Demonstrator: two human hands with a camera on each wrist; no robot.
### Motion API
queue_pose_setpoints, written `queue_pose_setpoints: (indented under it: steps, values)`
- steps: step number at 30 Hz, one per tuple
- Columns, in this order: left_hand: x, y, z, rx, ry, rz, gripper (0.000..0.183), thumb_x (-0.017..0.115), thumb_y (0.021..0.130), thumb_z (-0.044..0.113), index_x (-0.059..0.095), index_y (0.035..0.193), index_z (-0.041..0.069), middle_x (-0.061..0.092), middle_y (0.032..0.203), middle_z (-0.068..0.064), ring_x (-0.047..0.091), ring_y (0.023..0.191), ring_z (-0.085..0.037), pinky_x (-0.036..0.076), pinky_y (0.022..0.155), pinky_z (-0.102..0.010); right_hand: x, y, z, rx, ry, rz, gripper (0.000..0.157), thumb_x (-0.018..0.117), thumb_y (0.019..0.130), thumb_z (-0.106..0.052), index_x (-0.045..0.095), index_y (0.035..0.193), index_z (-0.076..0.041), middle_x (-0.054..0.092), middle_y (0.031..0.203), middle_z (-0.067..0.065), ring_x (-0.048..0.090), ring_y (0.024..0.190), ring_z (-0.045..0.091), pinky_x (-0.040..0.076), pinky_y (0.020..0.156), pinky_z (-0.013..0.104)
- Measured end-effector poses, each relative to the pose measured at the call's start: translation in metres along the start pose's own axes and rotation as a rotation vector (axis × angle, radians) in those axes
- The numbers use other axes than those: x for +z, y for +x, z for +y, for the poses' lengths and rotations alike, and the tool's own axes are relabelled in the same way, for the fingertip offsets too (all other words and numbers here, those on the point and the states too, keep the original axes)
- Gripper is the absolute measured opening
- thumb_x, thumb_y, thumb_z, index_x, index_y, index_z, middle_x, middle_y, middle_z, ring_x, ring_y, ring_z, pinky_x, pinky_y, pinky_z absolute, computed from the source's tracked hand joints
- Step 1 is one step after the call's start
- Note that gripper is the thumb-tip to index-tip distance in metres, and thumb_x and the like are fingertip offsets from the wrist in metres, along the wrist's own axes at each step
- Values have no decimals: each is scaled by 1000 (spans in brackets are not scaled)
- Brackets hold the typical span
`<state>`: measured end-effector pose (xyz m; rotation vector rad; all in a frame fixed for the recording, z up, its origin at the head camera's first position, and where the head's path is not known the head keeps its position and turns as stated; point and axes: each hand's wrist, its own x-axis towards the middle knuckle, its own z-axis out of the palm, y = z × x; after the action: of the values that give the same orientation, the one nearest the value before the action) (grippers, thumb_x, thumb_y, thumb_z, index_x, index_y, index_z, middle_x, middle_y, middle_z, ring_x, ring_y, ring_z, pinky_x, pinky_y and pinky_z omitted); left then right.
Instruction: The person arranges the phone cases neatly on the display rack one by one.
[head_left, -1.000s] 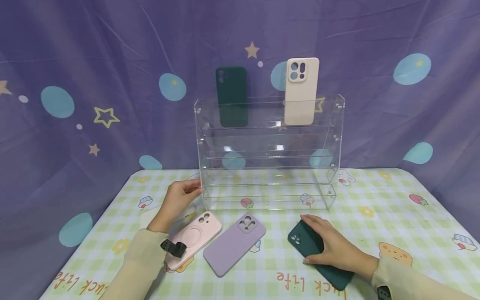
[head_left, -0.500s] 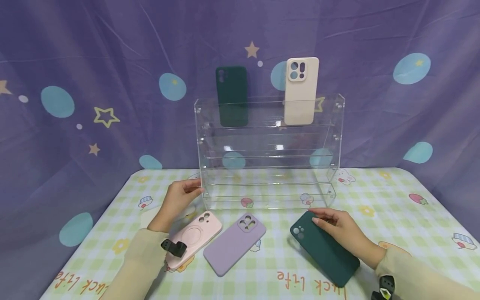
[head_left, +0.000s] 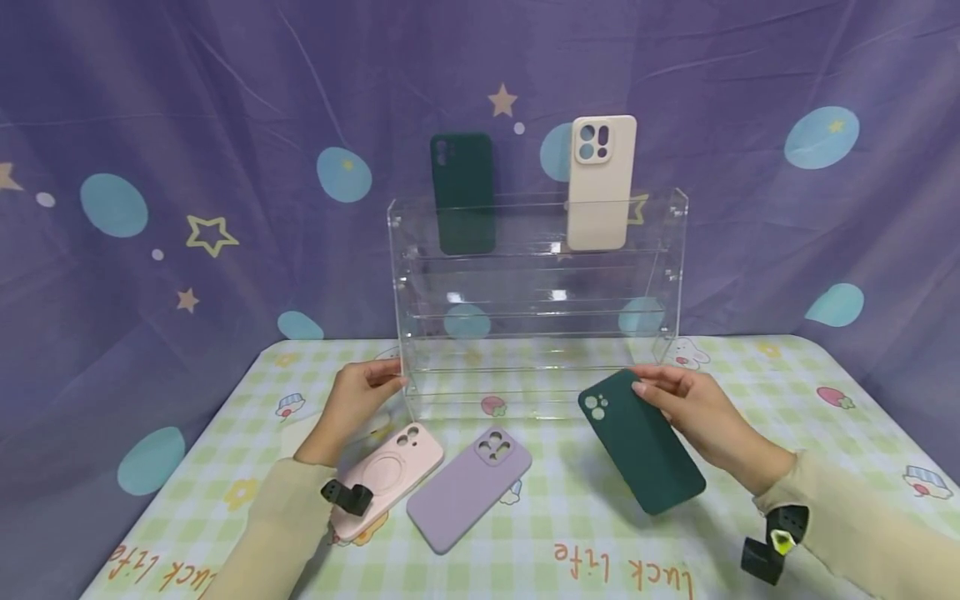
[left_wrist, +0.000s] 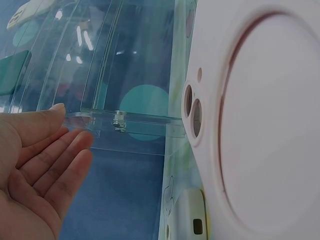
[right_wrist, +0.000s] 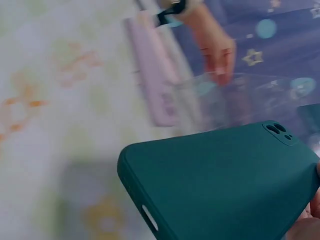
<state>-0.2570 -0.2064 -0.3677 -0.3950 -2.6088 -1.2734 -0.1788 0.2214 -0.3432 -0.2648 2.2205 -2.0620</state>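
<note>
My right hand (head_left: 708, 417) pinches a dark green phone case (head_left: 645, 450) by its upper right edge, holding it tilted above the table. In the right wrist view the green case (right_wrist: 215, 180) fills the lower part, its camera holes facing outward. The left hand (head_left: 360, 408) holds the left side edge of a clear acrylic display rack (head_left: 536, 292), thumb and fingers on either side of the panel (left_wrist: 135, 122). On the rack's top tier stand another green phone case (head_left: 465, 192) and a cream one (head_left: 603, 192).
On the checked tablecloth (head_left: 750, 467) before the rack lie a pink phone case (head_left: 386, 475) and a lilac one (head_left: 468, 492). A pale case (left_wrist: 190, 215) lies partly hidden beside the left forearm. A purple patterned curtain (head_left: 247, 125) hangs behind.
My right hand has lifted the green phone case off the table and moved it up and toward the rack. The left hand has stayed at the rack's side.
</note>
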Motion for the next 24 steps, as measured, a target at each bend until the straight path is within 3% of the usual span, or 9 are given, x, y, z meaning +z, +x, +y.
queue_pose_setpoints:
  steps: [4,13,17,24]
  values:
    - [0,-1,-1,-3,1,-6,31,66,88,8,64,115,-6,69,103,-21,67,91,-32,55,78,-38,-4,14,-28,-115,198,18,19,58,93,-8,64,108,-18,68,93,-5,65,84,7,54,72,21]
    - [0,0,-3,2,-13,-8,31,67,87,8,64,115,-7,69,103,-21,67,90,-31,55,78,-36,-9,54,-89,-339,488,108,16,60,90,-2,60,105,-4,63,86,3,61,76,10,52,62,19]
    - [0,-1,-2,3,-17,-9,31,66,87,7,64,115,-7,69,103,-21,67,90,-31,55,78,-36,-8,75,-112,-416,570,178,16,61,88,2,61,103,-2,60,81,4,60,72,11,49,55,19]
    - [0,0,-1,8,6,-6,31,67,87,7,64,114,-7,68,102,-21,67,90,-31,55,78,-37,-5,108,-138,-458,612,303,13,59,89,4,60,101,0,59,83,7,59,74,13,52,60,22]
